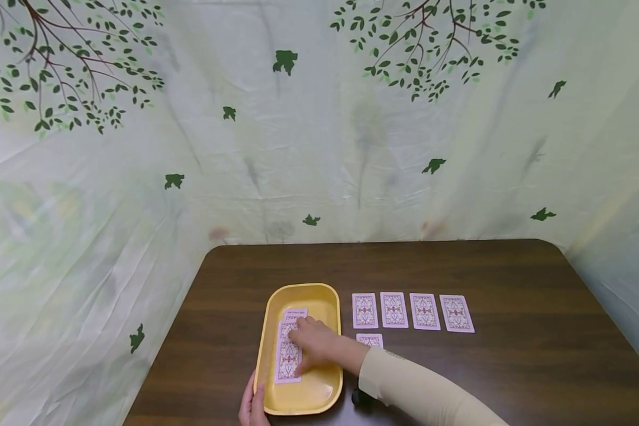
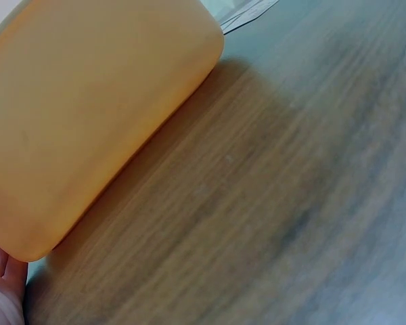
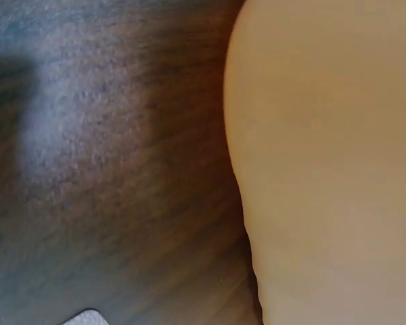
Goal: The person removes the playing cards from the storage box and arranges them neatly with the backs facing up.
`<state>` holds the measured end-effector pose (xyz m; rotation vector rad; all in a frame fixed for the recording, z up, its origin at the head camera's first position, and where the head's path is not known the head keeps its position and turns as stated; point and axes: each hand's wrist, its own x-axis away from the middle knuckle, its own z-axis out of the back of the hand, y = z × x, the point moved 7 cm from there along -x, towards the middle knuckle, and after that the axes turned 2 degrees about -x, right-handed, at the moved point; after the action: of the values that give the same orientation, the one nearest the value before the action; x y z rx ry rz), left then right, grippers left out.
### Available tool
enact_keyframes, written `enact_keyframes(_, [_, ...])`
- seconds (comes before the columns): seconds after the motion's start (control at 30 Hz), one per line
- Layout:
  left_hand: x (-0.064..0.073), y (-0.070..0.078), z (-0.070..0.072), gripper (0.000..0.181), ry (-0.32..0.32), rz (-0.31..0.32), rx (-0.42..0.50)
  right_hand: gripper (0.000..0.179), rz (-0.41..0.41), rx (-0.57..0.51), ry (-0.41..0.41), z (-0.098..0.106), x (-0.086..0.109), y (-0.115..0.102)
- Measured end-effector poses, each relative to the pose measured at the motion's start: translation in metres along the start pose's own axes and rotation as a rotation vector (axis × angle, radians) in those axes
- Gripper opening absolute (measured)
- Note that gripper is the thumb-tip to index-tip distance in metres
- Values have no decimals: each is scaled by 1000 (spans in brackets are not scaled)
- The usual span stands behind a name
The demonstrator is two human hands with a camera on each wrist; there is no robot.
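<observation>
A yellow tray [image 1: 338, 307] stands on the table with several purple-patterned playing cards [image 1: 287, 362] overlapping face down inside it. My left hand [image 1: 254, 403] grips the near left side of the tray, thumb at the rim and fingers outside. In the left wrist view, the left hand [image 2: 5, 288] shows at the corner of the tray wall [image 2: 101, 115]. My right hand [image 1: 316, 344] is over the tray, fingertips and thumb spread along the cards' right side; I cannot tell whether it pinches one. The right wrist view shows the tray [image 3: 325, 162] but not the hand.
Right of the tray, several face-down cards [image 1: 394, 310] lie in a row. Another card [image 1: 370, 339] lies nearer, partly hidden by my right sleeve [image 1: 426, 387]. A dark object [image 1: 361, 399] shows under that forearm. Behind the brown table [image 1: 532, 355] hangs a leaf-printed cloth [image 1: 319, 136].
</observation>
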<state>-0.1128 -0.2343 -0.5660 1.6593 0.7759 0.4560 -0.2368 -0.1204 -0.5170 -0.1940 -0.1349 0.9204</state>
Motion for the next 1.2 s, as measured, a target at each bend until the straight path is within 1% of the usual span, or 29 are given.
enact_keyframes(0.13, [0,2,-1,26,-6,-17,-3,61,-18,22,-5,-2,-2,-1])
enact_keyframes(0.23, [-1,3,-2,26,-22,-36,13,60,-10,43,10,-2,-3,-2])
enact_keyframes(0.33, [-1,2,-2,27,-30,-42,33,60,1,47,29,-2,-3,-4])
enact_keyframes(0.43, [-2,0,-1,27,-31,-36,40,61,-2,29,35,-1,-4,-5])
enact_keyframes(0.57, [-2,-2,-1,27,-27,-29,33,63,-14,7,19,-1,-5,-6])
enact_keyframes(0.8, [-2,-3,0,27,-19,-18,26,66,-10,10,13,-4,-7,-6])
enact_keyframes(1.03, [0,0,-1,30,-34,-10,34,76,-10,83,-1,-7,-8,-6])
enact_keyframes(1.2, [1,3,-2,33,-34,-15,45,67,20,135,-11,-8,-7,-9])
